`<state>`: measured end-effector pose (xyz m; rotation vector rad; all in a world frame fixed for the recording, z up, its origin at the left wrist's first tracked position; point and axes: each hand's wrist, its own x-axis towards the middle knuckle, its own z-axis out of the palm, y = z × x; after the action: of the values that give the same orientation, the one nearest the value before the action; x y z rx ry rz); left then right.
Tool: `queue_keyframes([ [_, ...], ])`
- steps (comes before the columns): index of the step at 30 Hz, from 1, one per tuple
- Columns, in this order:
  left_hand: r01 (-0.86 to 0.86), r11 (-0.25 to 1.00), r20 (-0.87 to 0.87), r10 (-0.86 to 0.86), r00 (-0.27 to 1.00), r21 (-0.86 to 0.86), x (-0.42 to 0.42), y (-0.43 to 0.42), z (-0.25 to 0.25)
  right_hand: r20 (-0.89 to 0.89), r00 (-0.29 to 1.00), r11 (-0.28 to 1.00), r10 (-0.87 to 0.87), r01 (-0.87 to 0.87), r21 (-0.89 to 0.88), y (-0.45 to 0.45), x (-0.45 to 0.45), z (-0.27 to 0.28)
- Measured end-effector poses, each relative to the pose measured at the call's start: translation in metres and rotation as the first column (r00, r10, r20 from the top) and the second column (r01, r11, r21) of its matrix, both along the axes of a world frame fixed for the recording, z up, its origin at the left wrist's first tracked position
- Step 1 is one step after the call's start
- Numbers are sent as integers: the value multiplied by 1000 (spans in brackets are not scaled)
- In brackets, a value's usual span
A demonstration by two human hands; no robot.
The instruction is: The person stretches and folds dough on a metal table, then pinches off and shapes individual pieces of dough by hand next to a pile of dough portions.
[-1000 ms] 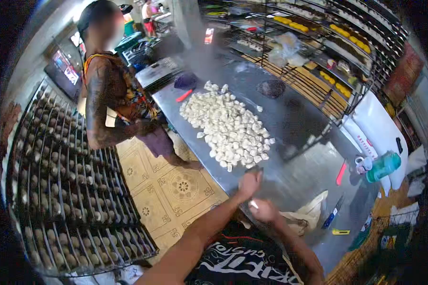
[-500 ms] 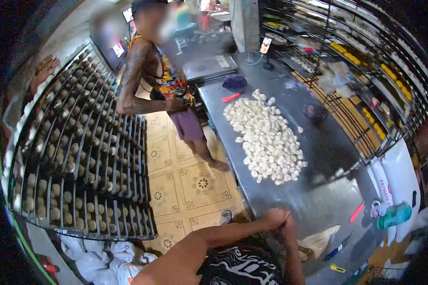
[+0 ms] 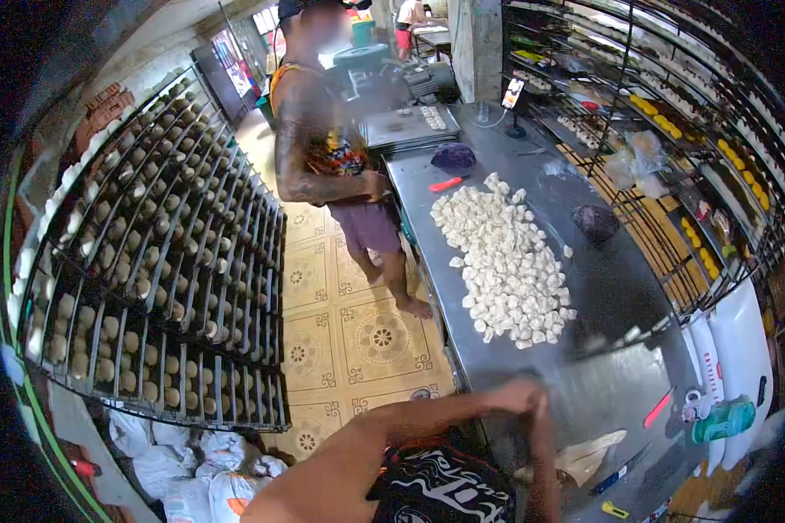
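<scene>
My left hand (image 3: 516,395) and my right hand (image 3: 539,406) meet over the near left part of the metal table (image 3: 619,375). They touch each other; their fingers are blurred and partly hidden, so I cannot see whether anything is between them. Beyond them lies a large pile of small white dough pieces (image 3: 506,266), apart from both hands. A pale, flat cloth-like sheet (image 3: 595,455) lies to the right of my right forearm.
A co-worker (image 3: 318,148) stands at the table's left side. Purple masses (image 3: 453,157) and a red-handled tool (image 3: 446,184) lie farther back. A red stick (image 3: 658,408) and teal container (image 3: 726,422) are right. Racks of dough balls (image 3: 148,261) stand left; tray shelves (image 3: 637,113) right.
The view has shifted, so the table and dough pile appear farther right. The co-worker also appears farther right. My hands stay together in nearly the same place.
</scene>
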<state>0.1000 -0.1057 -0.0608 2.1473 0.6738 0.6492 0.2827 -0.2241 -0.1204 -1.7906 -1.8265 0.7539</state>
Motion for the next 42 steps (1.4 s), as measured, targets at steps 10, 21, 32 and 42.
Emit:
queue_keyframes([
  [10, -374, 916, -429, 399, 811, 145, 17, -36, 3, -17, 1000, 996, -20, 21, 90, -9, -11, -29],
  [21, -194, 949, 190, 149, 971, 249, 8, 14, 45, -19, 997, 964, -72, 75, 255, -6, -21, -36],
  [32, -263, 963, -444, 214, 870, -51, 23, -34, 22, 10, 977, 977, -213, 213, 20, -17, -38, 98],
  [42, -508, 677, 351, 370, 860, 533, 20, 20, 24, -11, 984, 972, -177, 176, 153, -18, -43, 92],
])
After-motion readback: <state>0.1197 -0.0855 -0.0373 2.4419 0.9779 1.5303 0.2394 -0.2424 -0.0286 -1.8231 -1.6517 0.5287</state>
